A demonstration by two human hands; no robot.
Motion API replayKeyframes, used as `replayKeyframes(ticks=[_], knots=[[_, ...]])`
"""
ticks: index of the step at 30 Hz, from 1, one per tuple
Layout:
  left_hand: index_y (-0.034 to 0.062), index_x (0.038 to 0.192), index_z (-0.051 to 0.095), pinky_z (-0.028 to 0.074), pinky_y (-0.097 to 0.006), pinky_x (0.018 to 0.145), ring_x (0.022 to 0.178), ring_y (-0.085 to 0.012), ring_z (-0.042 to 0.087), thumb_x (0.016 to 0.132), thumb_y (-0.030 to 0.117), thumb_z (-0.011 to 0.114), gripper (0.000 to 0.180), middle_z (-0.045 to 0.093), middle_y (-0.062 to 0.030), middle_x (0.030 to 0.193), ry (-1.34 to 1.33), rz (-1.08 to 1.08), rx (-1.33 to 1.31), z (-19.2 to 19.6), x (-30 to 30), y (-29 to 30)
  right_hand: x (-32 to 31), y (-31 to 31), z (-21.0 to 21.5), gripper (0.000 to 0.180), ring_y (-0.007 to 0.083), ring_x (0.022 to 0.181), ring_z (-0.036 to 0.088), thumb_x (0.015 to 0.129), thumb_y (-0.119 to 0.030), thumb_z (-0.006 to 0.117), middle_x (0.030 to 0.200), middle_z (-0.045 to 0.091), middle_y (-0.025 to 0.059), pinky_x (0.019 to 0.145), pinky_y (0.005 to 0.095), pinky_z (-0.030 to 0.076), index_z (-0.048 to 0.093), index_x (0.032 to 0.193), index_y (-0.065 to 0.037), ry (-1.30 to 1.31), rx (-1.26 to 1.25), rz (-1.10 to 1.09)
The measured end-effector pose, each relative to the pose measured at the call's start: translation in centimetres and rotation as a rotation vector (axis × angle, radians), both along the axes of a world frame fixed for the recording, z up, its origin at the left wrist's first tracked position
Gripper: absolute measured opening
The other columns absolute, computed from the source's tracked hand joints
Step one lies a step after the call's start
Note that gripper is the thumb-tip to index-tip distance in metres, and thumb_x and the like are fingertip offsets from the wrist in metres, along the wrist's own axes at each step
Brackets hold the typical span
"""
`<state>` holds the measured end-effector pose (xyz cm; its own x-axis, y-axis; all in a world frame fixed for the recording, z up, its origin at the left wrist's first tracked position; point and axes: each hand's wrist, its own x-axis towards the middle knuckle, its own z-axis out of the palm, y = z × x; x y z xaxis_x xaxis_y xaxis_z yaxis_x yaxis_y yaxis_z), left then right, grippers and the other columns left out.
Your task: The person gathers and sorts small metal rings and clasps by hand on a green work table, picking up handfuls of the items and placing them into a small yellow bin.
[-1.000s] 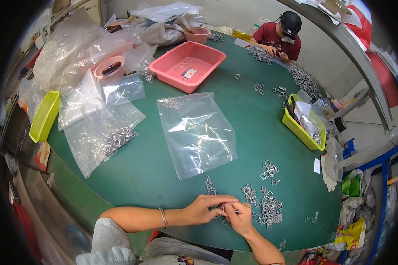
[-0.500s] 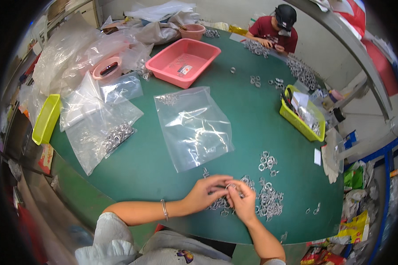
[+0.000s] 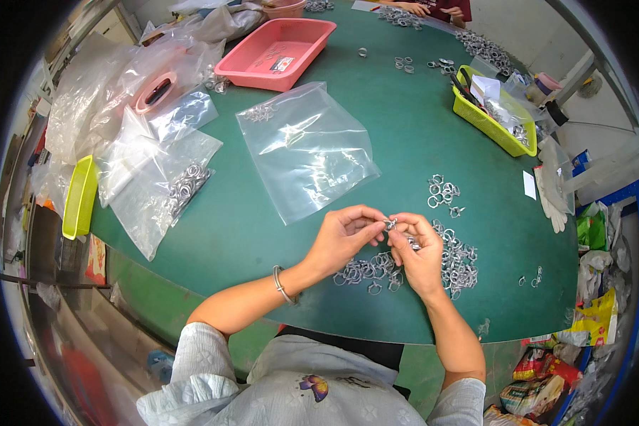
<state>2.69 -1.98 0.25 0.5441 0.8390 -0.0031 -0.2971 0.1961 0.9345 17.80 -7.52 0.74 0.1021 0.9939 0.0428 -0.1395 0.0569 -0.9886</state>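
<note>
My left hand (image 3: 349,238) and my right hand (image 3: 420,259) meet above the near part of the table. Thumb and fingers of both pinch a small silvery metal ring (image 3: 390,224) between them; its details are partly covered by fingertips. More metal shows by the right hand's curled fingers, but I cannot tell whether they hold it. Beneath and left of the right hand lies a loose heap of metal rings (image 3: 366,270). A larger heap of rings (image 3: 459,263) lies to its right, with a small group of rings (image 3: 443,192) farther off.
A clear plastic bag (image 3: 309,156) with some rings lies mid-table. Another clear bag (image 3: 145,188) with rings is at left, near a yellow-green tray (image 3: 80,199). A pink basin (image 3: 284,53) stands at the back. At right are a yellow-green basket (image 3: 486,122) and gloves (image 3: 549,192). A co-worker (image 3: 440,10) sits opposite.
My view has tipped downward, so the table and hands appear higher. My hands now hold the ring fingertip to fingertip, with the left fingers curled in more.
</note>
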Motion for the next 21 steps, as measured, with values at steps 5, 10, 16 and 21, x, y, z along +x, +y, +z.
replayKeyframes(ticks=[5,10,16,21], knots=[[-0.0049,0.097,0.059,0.050,-0.026,0.073,0.080,-0.0135,0.060,0.086,0.000,0.057,0.013,0.059,-0.0084,0.093,-0.071,0.024,0.014,-0.7,-0.2,-0.2,0.3,0.1,-0.2,0.013,0.0037,0.052,0.045,0.086,-0.003,0.059,0.075,0.056,0.0028,0.044,0.0172,0.035,0.057,0.098,0.002,0.049,-0.005,-0.010],[-0.0056,0.099,0.058,0.051,-0.027,0.075,0.082,-0.0147,0.060,0.085,-0.002,0.057,0.014,0.060,-0.0099,0.095,-0.100,-0.013,0.000,-1.1,-0.6,-0.3,-0.2,0.0,0.0,0.011,0.0042,0.051,0.045,0.086,-0.004,0.059,0.073,0.054,0.0024,0.044,0.0176,0.034,0.058,0.093,0.004,0.055,0.001,-0.004],[-0.0066,0.102,0.056,0.051,-0.027,0.076,0.084,-0.0160,0.061,0.085,-0.002,0.056,0.017,0.060,-0.0115,0.096,-0.133,-0.013,-0.032,-1.1,-0.7,-0.8,0.0,-0.1,-0.5,0.007,0.0047,0.052,0.046,0.085,-0.001,0.059,0.078,0.056,0.0041,0.044,0.0178,0.034,0.061,0.090,0.004,0.041,-0.010,0.055],[-0.0067,0.101,0.056,0.052,-0.028,0.077,0.086,-0.0176,0.062,0.086,-0.002,0.055,0.016,0.060,-0.0123,0.096,-0.171,0.020,-0.025,-1.7,-0.8,-0.9,-0.3,0.0,0.3,0.007,0.0050,0.053,0.048,0.083,0.003,0.058,0.083,0.058,0.0064,0.045,0.0181,0.036,0.062,0.090,0.003,-0.025,0.024,0.092]])
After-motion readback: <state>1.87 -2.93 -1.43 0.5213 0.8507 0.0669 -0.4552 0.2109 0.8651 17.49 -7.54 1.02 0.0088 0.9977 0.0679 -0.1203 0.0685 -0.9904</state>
